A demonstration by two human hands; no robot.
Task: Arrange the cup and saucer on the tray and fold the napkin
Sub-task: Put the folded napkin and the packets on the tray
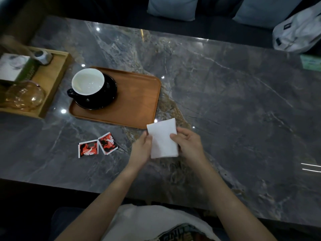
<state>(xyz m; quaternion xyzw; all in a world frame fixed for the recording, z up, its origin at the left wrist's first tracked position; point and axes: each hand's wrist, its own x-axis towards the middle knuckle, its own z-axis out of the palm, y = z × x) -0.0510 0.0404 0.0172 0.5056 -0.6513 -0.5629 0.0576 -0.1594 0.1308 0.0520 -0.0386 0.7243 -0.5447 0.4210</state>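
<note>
Both hands hold the white napkin (163,139) between them just above the marble table (225,84), the left hand (141,148) pinching its left edge, the right hand (188,145) its right. Leftward, two red sachets (98,145) lie nearby. Beyond, the cup (87,82) sits on its black saucer (104,100) at the brown tray's (139,94) left end. Fingers are curled closed on the folded napkin, thumbs on top.
</note>
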